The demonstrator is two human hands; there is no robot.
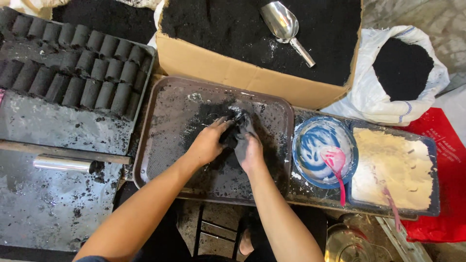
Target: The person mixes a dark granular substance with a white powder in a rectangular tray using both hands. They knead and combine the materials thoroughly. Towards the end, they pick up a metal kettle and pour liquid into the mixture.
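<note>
I see both of my forearms reaching up from the bottom edge and meeting over the middle of the brown tray [165, 160]. My left hand [208, 144] lies palm down, wrist straight, its fingers [222, 123] curled onto the near-left side of a dark lump of black powder [232, 137]. My right hand [250, 148] comes in from the other side, coated grey-black, with its fingers [245, 121] wrapped over the top and right of the same lump. Both sets of fingers are closed around it, so the lump sits pressed between my two hands, resting on the tray floor slightly above the tray's centre.

Around the hands the tray floor is open on the left and toward the near rim, dusted with black and white specks. The far rim sits just beside the cardboard box [242, 73] filled with black powder, where a metal scoop [284, 24] lies. The right rim is close to a blue bowl [303, 167] holding a pink spoon [336, 162], and beyond that is a tray of pale powder [393, 167]. To the left, a worktop [48, 126] carries rows of dark cylinders [73, 63]. A white sack [374, 97] of black powder stands at the far right.
</note>
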